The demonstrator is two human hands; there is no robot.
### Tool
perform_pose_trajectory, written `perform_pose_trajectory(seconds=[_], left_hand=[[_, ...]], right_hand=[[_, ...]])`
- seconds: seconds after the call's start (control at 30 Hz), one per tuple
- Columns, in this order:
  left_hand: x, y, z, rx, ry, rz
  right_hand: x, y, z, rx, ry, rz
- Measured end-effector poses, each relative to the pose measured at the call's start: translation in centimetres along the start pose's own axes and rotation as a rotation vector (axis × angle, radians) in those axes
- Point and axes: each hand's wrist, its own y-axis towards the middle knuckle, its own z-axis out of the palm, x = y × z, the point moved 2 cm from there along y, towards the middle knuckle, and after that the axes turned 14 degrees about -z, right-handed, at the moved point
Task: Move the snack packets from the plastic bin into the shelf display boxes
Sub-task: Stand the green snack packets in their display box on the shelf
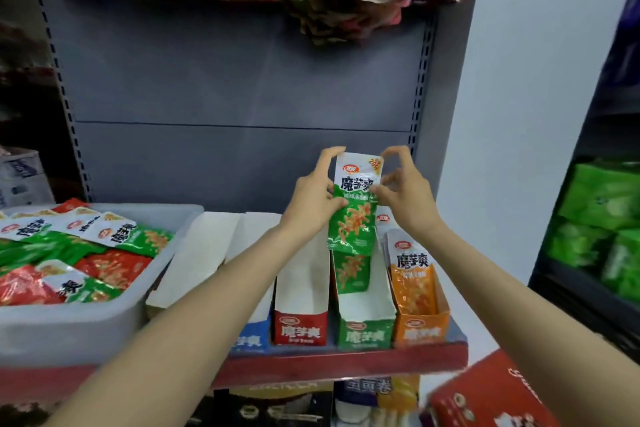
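Both hands hold 1 green packet (353,208) upright over the green box (365,317). Left hand (317,196) pinches its left edge, right hand (403,192) its right edge; fingers curled on it, presumably to keep it straight for dropping in. Another green packet already stands in that box. Orange box (420,322) holds 1 orange packet. Bin (104,319) at left holds more packets.

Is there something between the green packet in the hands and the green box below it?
Nothing visible blocks it. Both hands, left hand and right hand, hold the green packet right above the green box, which already holds another green packet standing at its back.
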Motion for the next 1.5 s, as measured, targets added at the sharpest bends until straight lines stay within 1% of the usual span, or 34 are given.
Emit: perform_pose_trajectory(seconds=[0.17, 0.27, 0.4, 0.53, 0.67, 0.73, 0.83, 0.93, 1.07, 1.17, 1.27, 1.37, 1.5], left_hand=[[0.4, -0.1, 0.2, -0.011, 0.033, 0.019], [0.3, -0.1, 0.2, -0.013, 0.011, 0.018], [0.1, 0.1, 0.3, -0.058, -0.005, 0.017], [1.0, 0.1, 1.0, -0.043, 0.026, -0.02], [1.9, 0.2, 1.5, -0.03, 0.109, -0.043], [2.1, 0.2, 1.5, -0.043, 0.198, -0.023], [2.3, 0.2, 1.6, -0.092, 0.403, 0.003], [2.4, 0.3, 1.5, -0.12, 0.48, 0.007], [2.1, 0.3, 1.0, -0.137, 0.522, 0.023], [2.0, -0.3, -0.2, -0.159, 0.417, 0.036], [2.4, -1.4, -2.2, -0.187, 0.332, 0.031], [3.7, -2.7, -5.4, -0.207, 0.281, -0.04], [6.4, -4.3, -11.3, -0.288, 0.351, -0.148]], right_hand=[[-0.6, 0.4, 0.0, 0.013, 0.035, -0.03], [-0.5, 0.9, -0.1, 0.014, 0.033, -0.038], [-0.6, 1.3, -0.2, -0.01, 0.04, -0.059], [-0.9, 1.0, 0.3, 0.077, -0.057, -0.088], [-1.8, 0.6, 1.1, 0.189, -0.175, -0.082], [-2.4, 0.5, 1.3, 0.224, -0.242, -0.084], [-3.0, 0.2, 1.5, 0.307, -0.358, -0.077], [-3.3, -0.1, 1.9, 0.394, -0.417, -0.05], [-3.2, -0.4, 2.0, 0.393, -0.422, -0.055], [-2.0, -0.6, 2.2, 0.339, -0.433, -0.116], [0.2, -0.8, 3.3, 0.293, -0.369, -0.158], [2.9, -0.7, 6.3, 0.28, -0.199, -0.145], [7.3, -0.3, 11.7, 0.325, 0.002, -0.105]])
